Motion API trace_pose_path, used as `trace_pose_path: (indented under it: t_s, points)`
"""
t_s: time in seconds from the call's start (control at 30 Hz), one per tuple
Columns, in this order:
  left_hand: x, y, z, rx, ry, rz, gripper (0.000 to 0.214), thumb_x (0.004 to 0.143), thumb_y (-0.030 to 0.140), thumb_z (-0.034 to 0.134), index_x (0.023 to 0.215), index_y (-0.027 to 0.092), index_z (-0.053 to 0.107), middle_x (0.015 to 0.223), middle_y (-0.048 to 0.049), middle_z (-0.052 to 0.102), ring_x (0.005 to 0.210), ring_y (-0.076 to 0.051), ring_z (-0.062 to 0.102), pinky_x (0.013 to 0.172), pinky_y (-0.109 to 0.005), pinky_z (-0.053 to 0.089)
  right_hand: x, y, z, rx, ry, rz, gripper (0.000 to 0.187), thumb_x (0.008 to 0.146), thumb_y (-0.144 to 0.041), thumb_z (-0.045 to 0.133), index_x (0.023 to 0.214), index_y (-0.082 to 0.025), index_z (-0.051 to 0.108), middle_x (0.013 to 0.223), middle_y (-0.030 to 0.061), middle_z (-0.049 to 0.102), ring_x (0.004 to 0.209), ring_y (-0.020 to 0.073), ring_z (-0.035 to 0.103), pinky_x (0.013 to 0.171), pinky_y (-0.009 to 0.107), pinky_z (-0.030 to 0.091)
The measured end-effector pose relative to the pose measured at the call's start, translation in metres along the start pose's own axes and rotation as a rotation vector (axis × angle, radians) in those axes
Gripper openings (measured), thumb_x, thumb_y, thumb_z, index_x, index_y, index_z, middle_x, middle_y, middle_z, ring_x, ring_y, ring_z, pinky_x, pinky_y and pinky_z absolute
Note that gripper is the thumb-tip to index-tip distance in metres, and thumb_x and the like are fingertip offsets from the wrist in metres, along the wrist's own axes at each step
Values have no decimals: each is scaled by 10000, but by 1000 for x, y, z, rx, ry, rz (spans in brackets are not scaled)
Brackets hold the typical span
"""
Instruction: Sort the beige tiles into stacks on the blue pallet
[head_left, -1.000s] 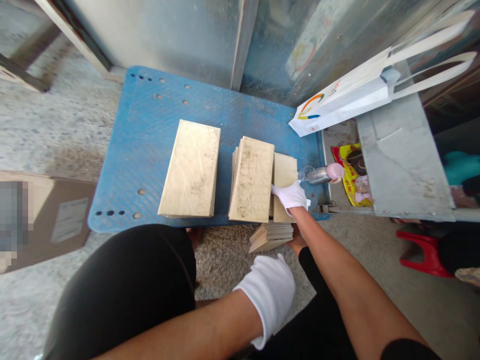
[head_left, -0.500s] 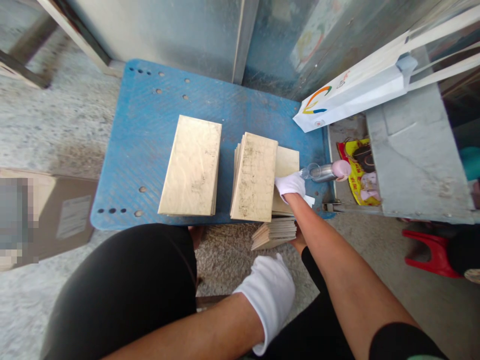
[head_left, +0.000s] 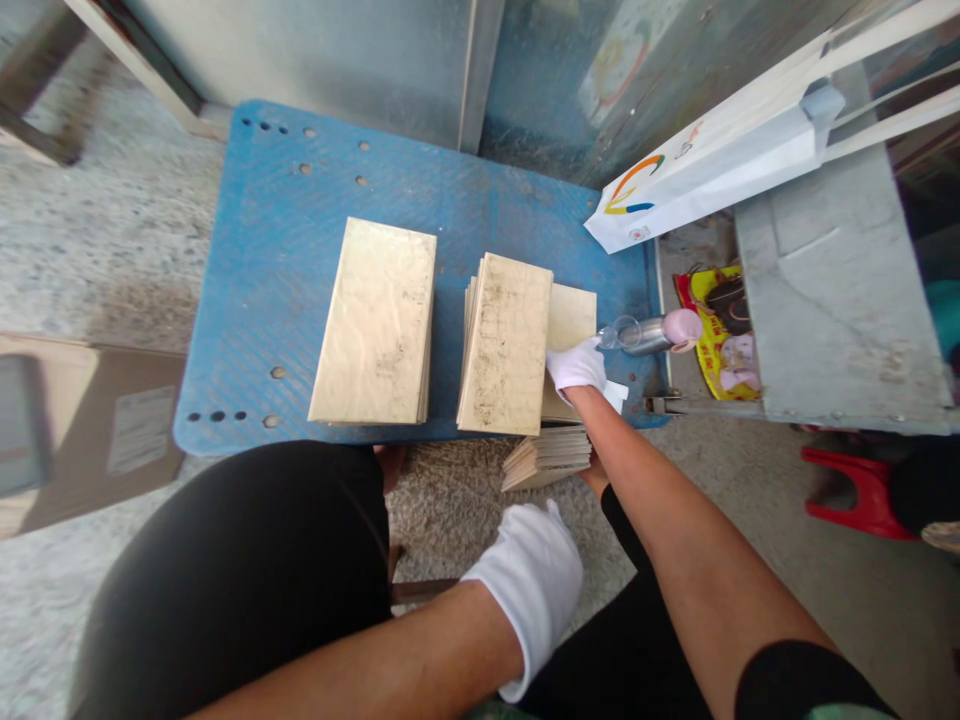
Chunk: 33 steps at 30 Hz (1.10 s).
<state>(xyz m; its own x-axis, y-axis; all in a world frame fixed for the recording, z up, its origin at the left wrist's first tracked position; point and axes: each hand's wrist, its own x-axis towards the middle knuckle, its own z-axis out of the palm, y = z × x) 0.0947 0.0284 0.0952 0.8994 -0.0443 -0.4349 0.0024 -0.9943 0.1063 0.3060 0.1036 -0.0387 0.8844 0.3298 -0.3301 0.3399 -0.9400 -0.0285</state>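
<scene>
My right hand (head_left: pixel 577 366), in a white glove, rests on a cream panel (head_left: pixel 576 310) at the table's right. Its fingers are bent and partly hidden, beside the edge of the middle stack of thin cream panels (head_left: pixel 506 345), whose top is smudged dark. Another stack of cream panels (head_left: pixel 375 320) lies to the left. Below the table's front edge, a pile of panels (head_left: pixel 551 458) shows its layered, uneven edges. My left hand (head_left: pixel 536 585), also white-gloved, hovers low over my lap, back towards me. Its fingers are curled, and whatever they might hold is hidden.
The stacks lie on a blue table (head_left: pixel 277 240) with holes. To the right are a metal bottle with a pink cap (head_left: pixel 660 332), a white paper bag (head_left: pixel 705 170), a grey metal cabinet (head_left: pixel 832 290) and a red stool (head_left: pixel 847 495). A cardboard box (head_left: pixel 90 430) stands left.
The view has shifted slightly, so the table and stacks appear a little higher and further left. Both hands stay nearly in place relative to the panels.
</scene>
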Motion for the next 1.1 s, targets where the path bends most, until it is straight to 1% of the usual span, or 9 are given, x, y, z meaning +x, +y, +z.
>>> trace_pose_path:
  t_s: [0.1, 0.17, 0.27, 0.33, 0.43, 0.53, 0.6, 0.87, 1.1]
  points:
    - [2, 5, 5, 11, 12, -7, 463, 890, 253, 546, 1284, 17, 605, 679, -144, 663, 580, -231, 671, 463, -305, 505, -3, 4, 3, 34, 40, 61, 1061, 662, -657, 696, 1430, -31, 316, 1284, 284, 510, 1189, 385, 542, 961, 463, 466]
    - [2, 10, 11, 44, 73, -49, 409, 899, 207, 522, 1258, 47, 636, 701, -153, 682, 601, -238, 686, 493, -327, 526, -7, 13, 5, 51, 32, 24, 1023, 712, -664, 650, 1437, -26, 311, 1324, 264, 490, 1231, 374, 508, 1006, 442, 435]
    - [-1, 18, 19, 65, 158, -116, 378, 883, 159, 533, 1226, 73, 666, 739, -164, 699, 639, -251, 701, 534, -358, 542, -13, 30, 8, 64, 20, -53, 897, 816, -640, 551, 1434, -35, 317, 1382, 231, 458, 1290, 333, 458, 1057, 383, 384]
    - [-2, 21, 22, 30, 166, -131, 381, 867, 162, 560, 1220, 69, 669, 729, -160, 693, 637, -249, 697, 535, -354, 534, -17, 41, 10, 49, 31, -114, 810, 860, -617, 501, 1419, -55, 333, 1401, 210, 443, 1297, 310, 448, 1059, 361, 372]
    - [-2, 22, 22, -34, 135, -115, 411, 840, 159, 610, 1234, 56, 655, 703, -147, 681, 613, -236, 682, 522, -331, 511, -19, 48, 11, -7, 48, -192, 703, 880, -614, 467, 1340, -85, 410, 1336, 187, 483, 1224, 300, 504, 1008, 361, 404]
    - [-2, 21, 21, -50, 105, -92, 431, 821, 147, 641, 1240, 48, 649, 719, -155, 684, 612, -237, 680, 528, -334, 502, -14, 46, 10, -84, 44, -208, 655, 868, -619, 494, 1251, -88, 469, 1238, 172, 533, 1155, 295, 542, 969, 353, 427]
    - [-2, 22, 21, -48, 99, -92, 432, 819, 155, 650, 1237, 43, 651, 732, -162, 689, 622, -242, 682, 547, -347, 503, -10, 43, 8, -128, 33, -201, 658, 854, -619, 525, 1235, -85, 477, 1223, 174, 541, 1152, 298, 541, 969, 353, 429]
    - [-4, 25, 24, -68, 118, -111, 424, 811, 156, 672, 1225, 65, 664, 826, -193, 718, 673, -252, 695, 580, -352, 500, -11, 37, -4, -192, -25, -203, 708, 858, -627, 505, 1279, -59, 470, 1241, 192, 542, 1174, 331, 545, 965, 387, 452]
    - [-4, 25, 25, -58, 132, -110, 425, 807, 170, 686, 1219, 64, 669, 806, -189, 718, 660, -250, 695, 588, -365, 517, -13, 29, -15, -229, -81, -177, 748, 849, -627, 527, 1321, -50, 458, 1255, 219, 548, 1166, 347, 570, 951, 424, 475]
